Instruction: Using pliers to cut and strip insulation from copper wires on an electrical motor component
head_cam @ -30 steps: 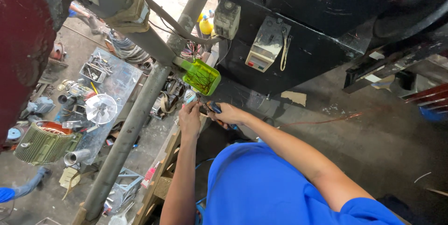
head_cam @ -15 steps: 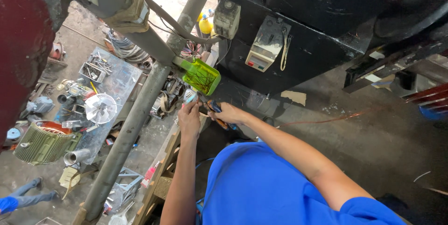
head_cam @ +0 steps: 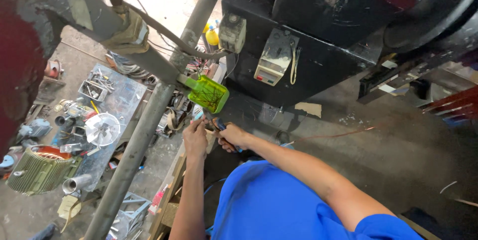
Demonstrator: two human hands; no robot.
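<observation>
My left hand (head_cam: 195,139) and my right hand (head_cam: 232,137) meet just below a translucent green container (head_cam: 209,93) that holds thin dark wires and hangs from a grey metal pole (head_cam: 144,135). My right hand grips blue-handled pliers (head_cam: 219,125), with the jaws pointing toward my left fingers. My left fingers pinch a small pale piece (head_cam: 198,114) at the pliers' tip; what it is cannot be made out. My blue shirt (head_cam: 279,205) fills the lower middle.
A black machine (head_cam: 318,31) with a grey switch box (head_cam: 275,60) stands ahead. On the left floor lie a tray of small parts (head_cam: 94,88), a white fan blade (head_cam: 102,128), a ribbed motor housing (head_cam: 35,170) and pipes. A wooden frame (head_cam: 174,190) stands below my left arm.
Both hands stay at the same spot under the green container. A blue-clad foot at the lower left floor has shifted to the right.
</observation>
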